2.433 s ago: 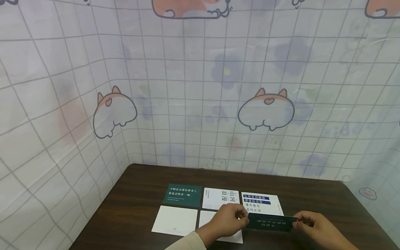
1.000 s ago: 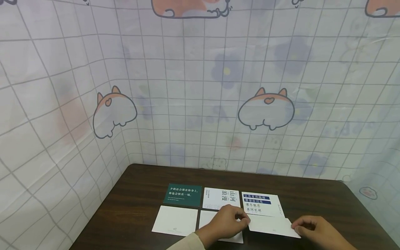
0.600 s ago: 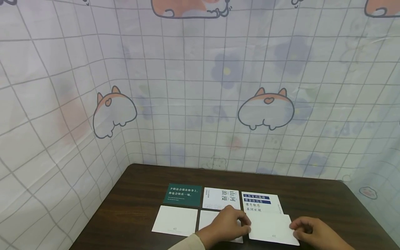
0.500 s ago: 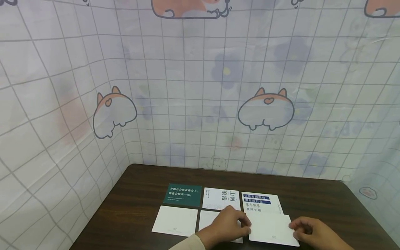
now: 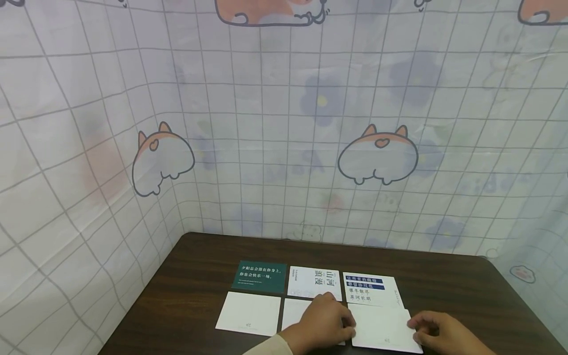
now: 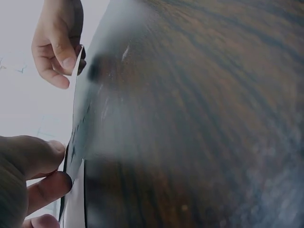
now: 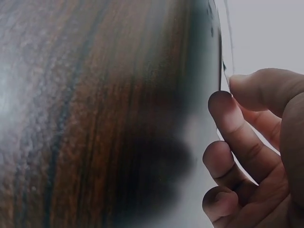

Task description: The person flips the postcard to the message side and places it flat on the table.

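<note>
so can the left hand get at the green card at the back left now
Probably, once it lets go: the left hand pinches a white card, but nothing covers the green card.

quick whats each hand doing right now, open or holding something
Left hand: holding the front-right white rectangular card by its left edge.
Right hand: holding that card's right edge.

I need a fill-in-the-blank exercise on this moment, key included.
1. The left hand and right hand pinch the near-right rectangular paper card, whose upward face is mostly ____.
2. The far-left rectangular paper card with white lettering is coloured ____.
3. In the near row of three, the partly hidden white rectangular card is the ____ one.
4. The white rectangular card with dark-blue bands sits at the far row's ____ end.
Missing words: white; green; middle; right.
</note>
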Demonstrator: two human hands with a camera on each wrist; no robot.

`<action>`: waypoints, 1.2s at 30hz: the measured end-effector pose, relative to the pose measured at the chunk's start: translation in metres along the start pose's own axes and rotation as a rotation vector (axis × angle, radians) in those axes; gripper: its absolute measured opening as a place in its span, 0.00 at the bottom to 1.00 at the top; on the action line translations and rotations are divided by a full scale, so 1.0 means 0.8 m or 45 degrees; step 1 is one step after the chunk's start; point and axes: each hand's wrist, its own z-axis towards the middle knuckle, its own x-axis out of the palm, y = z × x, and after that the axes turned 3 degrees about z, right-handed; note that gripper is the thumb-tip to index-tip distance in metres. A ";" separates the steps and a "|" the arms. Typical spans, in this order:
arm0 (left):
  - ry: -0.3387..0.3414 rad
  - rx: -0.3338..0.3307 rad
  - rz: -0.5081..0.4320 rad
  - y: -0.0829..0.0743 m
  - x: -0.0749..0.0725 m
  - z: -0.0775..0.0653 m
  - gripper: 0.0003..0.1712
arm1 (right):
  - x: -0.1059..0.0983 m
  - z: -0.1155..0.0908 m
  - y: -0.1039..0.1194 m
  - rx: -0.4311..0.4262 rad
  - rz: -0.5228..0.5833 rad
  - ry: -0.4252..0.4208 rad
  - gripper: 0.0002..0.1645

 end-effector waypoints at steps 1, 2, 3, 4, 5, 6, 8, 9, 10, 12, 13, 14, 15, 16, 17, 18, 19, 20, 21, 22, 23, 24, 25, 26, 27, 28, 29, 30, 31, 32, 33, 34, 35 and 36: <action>0.004 0.008 0.009 0.000 0.000 0.000 0.02 | 0.001 0.000 0.000 0.005 -0.008 -0.002 0.13; 0.005 0.015 0.016 0.000 -0.001 0.000 0.02 | 0.001 0.000 0.000 0.003 -0.015 -0.002 0.12; 0.007 0.022 0.022 -0.001 -0.001 0.000 0.03 | 0.002 0.000 0.000 0.001 -0.021 -0.001 0.12; 0.008 0.027 0.026 -0.001 -0.002 -0.001 0.03 | 0.002 0.000 0.000 0.002 -0.026 -0.001 0.12; 0.008 0.033 0.034 -0.002 -0.002 0.000 0.03 | 0.003 0.000 0.000 0.009 -0.026 0.000 0.12; 0.010 0.036 0.040 -0.002 -0.002 -0.001 0.03 | 0.003 0.001 0.000 0.013 -0.029 0.002 0.12; 0.013 0.039 0.051 -0.003 -0.003 0.000 0.03 | 0.005 0.001 0.002 0.022 -0.038 0.000 0.12; 0.015 0.038 0.056 -0.003 -0.003 0.000 0.03 | 0.006 0.002 0.003 0.029 -0.046 -0.003 0.12; 0.017 0.037 0.059 -0.003 -0.003 0.001 0.03 | 0.006 0.003 0.004 0.041 -0.053 -0.010 0.12; 0.023 0.033 0.062 -0.003 -0.002 0.002 0.02 | 0.008 0.004 0.006 0.072 -0.070 -0.021 0.12; 0.027 0.032 0.065 -0.003 -0.002 0.002 0.02 | 0.008 0.005 0.008 0.093 -0.079 -0.028 0.12; 0.029 0.032 0.068 -0.003 -0.002 0.002 0.02 | 0.009 0.005 0.008 0.108 -0.086 -0.033 0.13; 0.032 0.033 0.072 -0.003 -0.001 0.003 0.02 | 0.010 0.005 0.009 0.117 -0.099 -0.040 0.13; 0.034 0.034 0.077 -0.003 -0.001 0.003 0.02 | 0.010 0.005 0.010 0.127 -0.110 -0.047 0.13; 0.035 0.038 0.086 -0.003 0.000 0.003 0.03 | 0.011 0.006 0.010 0.129 -0.121 -0.048 0.13; 0.036 0.043 0.096 -0.003 0.001 0.004 0.03 | 0.011 0.006 0.009 0.134 -0.132 -0.050 0.13; 0.036 0.051 0.105 -0.002 0.002 0.004 0.03 | 0.012 0.006 0.009 0.132 -0.141 -0.051 0.12; 0.037 0.057 0.111 -0.002 0.002 0.005 0.03 | 0.012 0.006 0.009 0.128 -0.145 -0.049 0.12; 0.038 0.064 0.118 -0.002 0.003 0.005 0.02 | 0.013 0.007 0.008 0.126 -0.151 -0.049 0.12; 0.038 0.070 0.125 -0.002 0.004 0.005 0.02 | 0.013 0.007 0.008 0.126 -0.150 -0.045 0.12; 0.039 0.074 0.129 -0.002 0.004 0.005 0.02 | 0.014 0.008 0.008 0.128 -0.151 -0.043 0.11; 0.040 0.077 0.134 -0.002 0.005 0.006 0.02 | 0.014 0.008 0.008 0.131 -0.151 -0.043 0.11; 0.042 0.076 0.135 -0.002 0.005 0.006 0.02 | 0.015 0.009 0.008 0.134 -0.153 -0.044 0.11; 0.046 0.073 0.136 -0.002 0.005 0.006 0.02 | 0.015 0.009 0.009 0.140 -0.154 -0.046 0.11; 0.046 0.071 0.141 -0.002 0.005 0.006 0.02 | 0.016 0.010 0.009 0.144 -0.160 -0.049 0.10; 0.047 0.066 0.144 -0.003 0.005 0.007 0.02 | 0.016 0.010 0.009 0.150 -0.165 -0.051 0.10; 0.048 0.063 0.148 -0.003 0.005 0.007 0.02 | 0.016 0.010 0.009 0.154 -0.169 -0.051 0.10; 0.048 0.061 0.152 -0.003 0.005 0.007 0.02 | 0.016 0.011 0.009 0.148 -0.175 -0.047 0.10; 0.049 0.058 0.155 -0.004 0.006 0.007 0.02 | 0.015 0.011 0.009 0.138 -0.183 -0.043 0.10; 0.049 0.056 0.158 -0.004 0.006 0.007 0.02 | 0.015 0.011 0.008 0.124 -0.190 -0.035 0.10; 0.047 0.057 0.162 -0.004 0.006 0.007 0.02 | 0.014 0.012 0.008 0.110 -0.197 -0.027 0.09; 0.049 0.055 0.163 -0.004 0.006 0.007 0.02 | 0.014 0.012 0.007 0.094 -0.202 -0.018 0.09; 0.049 0.055 0.165 -0.004 0.007 0.007 0.02 | 0.013 0.012 0.006 0.074 -0.208 -0.012 0.09; 0.050 0.056 0.166 -0.004 0.007 0.007 0.02 | 0.013 0.012 0.005 0.056 -0.214 -0.007 0.08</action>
